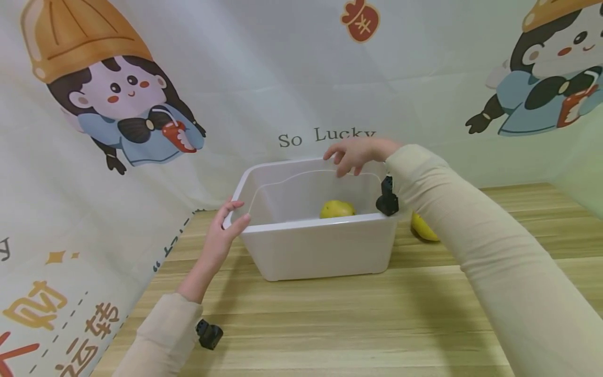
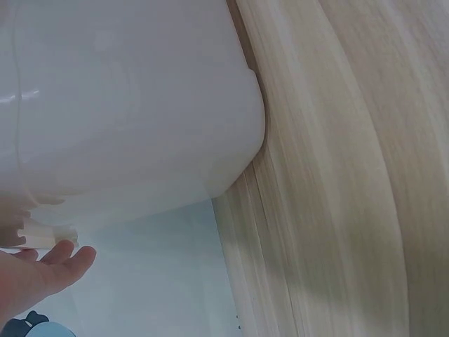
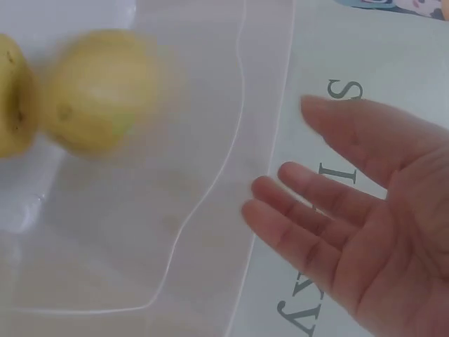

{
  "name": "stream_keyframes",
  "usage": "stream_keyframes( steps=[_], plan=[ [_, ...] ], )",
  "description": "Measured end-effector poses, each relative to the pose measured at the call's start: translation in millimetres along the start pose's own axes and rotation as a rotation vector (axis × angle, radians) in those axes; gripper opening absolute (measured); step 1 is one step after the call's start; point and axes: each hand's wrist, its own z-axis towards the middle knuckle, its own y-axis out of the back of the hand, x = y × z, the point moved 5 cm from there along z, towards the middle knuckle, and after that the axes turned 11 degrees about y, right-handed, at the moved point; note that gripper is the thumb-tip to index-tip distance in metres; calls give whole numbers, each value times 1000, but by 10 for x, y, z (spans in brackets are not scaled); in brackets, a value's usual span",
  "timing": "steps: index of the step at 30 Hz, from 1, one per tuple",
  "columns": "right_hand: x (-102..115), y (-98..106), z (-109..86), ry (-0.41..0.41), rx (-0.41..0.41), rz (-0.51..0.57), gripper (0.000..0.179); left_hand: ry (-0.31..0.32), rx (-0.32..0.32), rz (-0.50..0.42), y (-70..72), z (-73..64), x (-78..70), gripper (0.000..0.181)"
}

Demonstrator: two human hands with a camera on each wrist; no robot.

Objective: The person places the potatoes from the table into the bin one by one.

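Observation:
A white plastic bin point(image 1: 315, 248) stands on the wooden table. At its near left corner my left hand point(image 1: 221, 230) grips the rim; the left wrist view shows the fingers point(image 2: 66, 263) beside the outer wall. Above the bin's far right part hovers my right hand point(image 1: 355, 154), holding nothing, its fingers point(image 3: 295, 239) spread apart in the right wrist view. Inside the bin lies a yellow fruit point(image 1: 337, 209). The right wrist view shows two there: one yellow fruit point(image 3: 105, 91) is blurred, the other yellow fruit point(image 3: 14, 95) is cut by the frame edge.
Another yellow fruit point(image 1: 424, 227) rests on the table point(image 1: 330, 324) right of the bin, partly behind my right sleeve point(image 1: 480, 235). A printed white cloth point(image 1: 235, 78) hangs behind the bin and at the left. Black wrist cameras are worn on both sleeves.

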Motion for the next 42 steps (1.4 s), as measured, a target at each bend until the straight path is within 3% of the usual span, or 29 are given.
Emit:
stream_keyframes(
  steps=[13, 18, 31, 42],
  plan=[
    [11, 109, -153, 23, -55, -86, 57, -4, 3, -15, -2, 0, 3, 47],
    [-53, 202, -295, 26, -75, -67, 59, -2, -4, -10, 12, 9, 19, 48],
    [-403, 319, -768, -3, -199, -36, 58, 7, -1, -12, 9, -12, 11, 47],
    [-877, 139, -1005, -38, -246, -4, 55, 5, 7, 3, -4, -1, 21, 49]
  ],
)
